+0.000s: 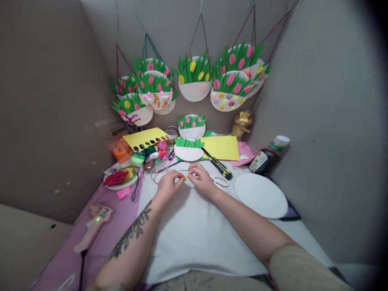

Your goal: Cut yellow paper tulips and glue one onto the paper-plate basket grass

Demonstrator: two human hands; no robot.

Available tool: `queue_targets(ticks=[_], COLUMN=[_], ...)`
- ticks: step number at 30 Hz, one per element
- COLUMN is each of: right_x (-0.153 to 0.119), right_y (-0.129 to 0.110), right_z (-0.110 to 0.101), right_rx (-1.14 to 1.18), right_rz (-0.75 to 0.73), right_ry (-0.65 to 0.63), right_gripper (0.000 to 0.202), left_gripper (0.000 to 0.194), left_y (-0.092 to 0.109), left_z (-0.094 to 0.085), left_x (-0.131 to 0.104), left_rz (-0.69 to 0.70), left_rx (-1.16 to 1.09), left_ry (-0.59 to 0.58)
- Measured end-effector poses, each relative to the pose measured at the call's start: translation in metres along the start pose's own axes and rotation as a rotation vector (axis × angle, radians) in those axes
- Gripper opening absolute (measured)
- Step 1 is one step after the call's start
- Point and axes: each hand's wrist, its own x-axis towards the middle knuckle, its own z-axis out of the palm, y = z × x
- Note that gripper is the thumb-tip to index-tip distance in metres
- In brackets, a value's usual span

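My left hand point(170, 184) and my right hand point(201, 180) meet over the white cloth point(194, 230), fingertips pinched on either side of a small yellow piece point(186, 178). It looks like cut yellow paper, but most of it hides behind my fingers. Just beyond my hands stands a half paper plate point(189, 152) topped with green paper grass. A black and yellow utility knife point(218, 163) lies to the right of it. Close to my right wrist are the white handles of a pair of scissors point(222, 182).
On the left lie a pink glue gun point(94, 230), a plate with pink yarn point(117, 178) and several clay packs point(138, 160). A yellow sheet with punched holes point(145, 139) rests behind. At right are a white oval plate point(261, 195) and a dark bottle point(269, 154). Decorated plates point(194, 91) hang above.
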Motion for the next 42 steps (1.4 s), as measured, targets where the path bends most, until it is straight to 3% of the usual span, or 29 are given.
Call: queue_targets(ticks=[3, 7, 11, 17, 20, 23, 32, 42], right_x=[0.0, 0.0, -0.003, -0.006, -0.006, -0.007, -0.007, -0.005], right_y=[0.003, 0.002, -0.004, -0.005, 0.005, 0.014, 0.01, 0.023], right_z=[0.003, 0.004, 0.009, 0.012, 0.013, 0.018, 0.032, 0.02], right_rx=[0.048, 0.097, 0.082, 0.099, -0.018, -0.239, -0.537, -0.404], right_rz=[0.027, 0.068, 0.041, 0.061, 0.073, 0.07, -0.018, -0.044], right_ry=[0.02, 0.078, 0.008, 0.022, 0.044, -0.035, -0.264, -0.367], right_gripper=[0.006, 0.017, 0.005, 0.01, 0.012, 0.009, 0.019, 0.024], left_gripper=[0.016, 0.018, 0.021, 0.022, 0.024, 0.026, 0.021, 0.018], left_y=[0.001, -0.003, -0.008, -0.01, -0.012, -0.015, -0.027, -0.03], left_z=[0.0, 0.0, 0.002, 0.0, -0.005, -0.006, 0.01, 0.008], left_x=[0.0, 0.003, 0.005, 0.007, 0.01, 0.01, 0.005, 0.006], left_rz=[-0.023, -0.195, -0.245, -0.319, -0.433, -0.511, -0.544, -0.558], left_rx=[-0.079, -0.305, -0.416, -0.551, -0.656, -0.767, -0.613, -0.589], left_ry=[-0.052, -0.057, -0.004, -0.004, 0.086, 0.087, -0.034, -0.09])
